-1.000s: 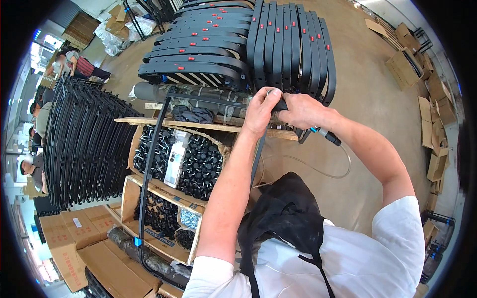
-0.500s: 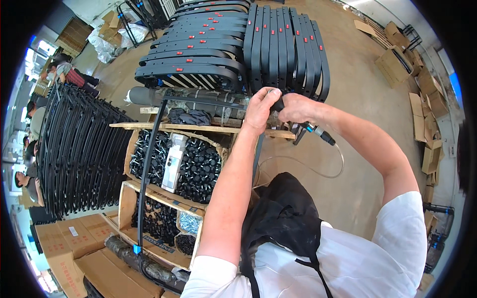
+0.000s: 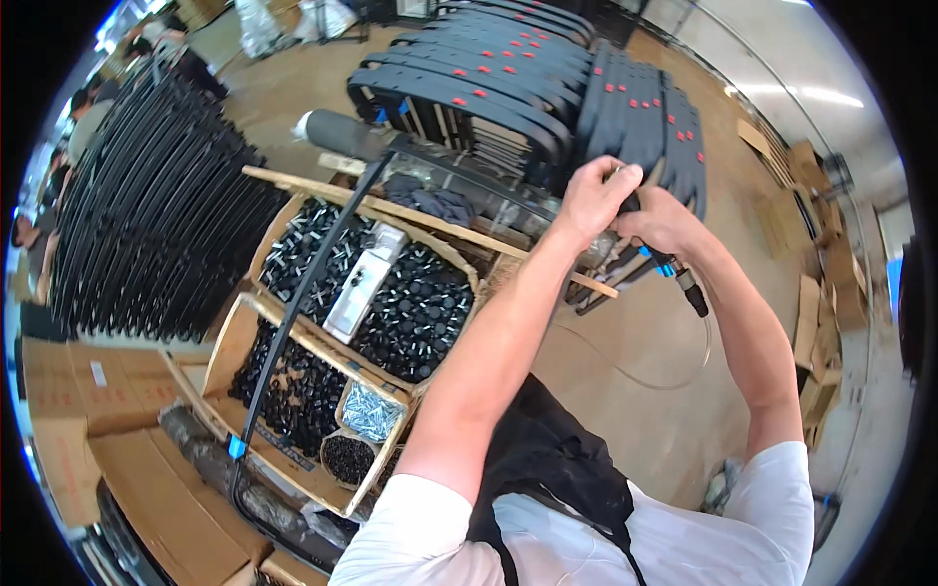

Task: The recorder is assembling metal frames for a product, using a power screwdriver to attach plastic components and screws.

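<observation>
Ahead of me, my left hand (image 3: 594, 203) is closed, its thumb and fingers around something dark that the hand mostly hides. Right beside it, my right hand (image 3: 662, 225) grips an air screwdriver (image 3: 690, 289) with blue bands, whose thin clear hose (image 3: 705, 356) hangs from its rear end. A black part shows between the two hands, but its kind is unclear. A bent black tube frame (image 3: 315, 269) stretches over the parts bins to the left of my arms, and its upper bar runs toward my hands.
Wooden bins below hold black-headed bolts (image 3: 415, 322), silver screws (image 3: 371, 412) and small black parts (image 3: 348, 459). A wooden board (image 3: 391, 213) crosses behind them. Dark curved frames with red pieces (image 3: 489, 73) are stacked ahead; black frames (image 3: 156, 210) stand left, near other people. Cardboard boxes (image 3: 166, 488) lie lower left.
The view has turned, so the bins and stacked frames appear tilted and my hands sit further right in it. Both hands stay close together, the right still on the screwdriver.
</observation>
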The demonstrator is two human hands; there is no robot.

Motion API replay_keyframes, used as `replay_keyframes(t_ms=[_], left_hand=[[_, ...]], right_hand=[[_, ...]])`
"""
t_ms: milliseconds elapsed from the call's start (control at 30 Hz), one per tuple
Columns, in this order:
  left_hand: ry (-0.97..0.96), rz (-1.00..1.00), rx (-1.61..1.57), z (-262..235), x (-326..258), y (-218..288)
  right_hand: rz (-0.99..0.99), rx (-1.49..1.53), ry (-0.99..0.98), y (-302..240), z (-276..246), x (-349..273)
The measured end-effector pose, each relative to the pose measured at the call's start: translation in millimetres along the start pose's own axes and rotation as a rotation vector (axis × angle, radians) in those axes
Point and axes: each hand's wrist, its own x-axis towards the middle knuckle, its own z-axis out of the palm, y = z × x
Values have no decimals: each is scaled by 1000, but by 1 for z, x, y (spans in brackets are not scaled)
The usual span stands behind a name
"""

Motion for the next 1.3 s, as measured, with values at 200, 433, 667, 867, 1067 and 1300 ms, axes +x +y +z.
replay_keyframes(t_ms=[200, 433, 667, 867, 1067, 1300], left_hand=[[243, 127, -18, -178, 30, 65], [502, 151, -79, -323, 73, 105], [580, 143, -159, -356, 85, 79], [584, 133, -134, -355, 88, 77], [642, 148, -90, -353, 87, 70], [683, 201, -130, -349, 86, 62]], right_hand=[[-270, -235, -204, -161, 59, 113], [-417, -377, -263, -270, 124, 236], [-402, -416, -351, -282, 146, 273], [-428, -478, -406, -276, 148, 289], [-393, -471, -428, -275, 151, 282], [-348, -245, -537, -263, 160, 304]])
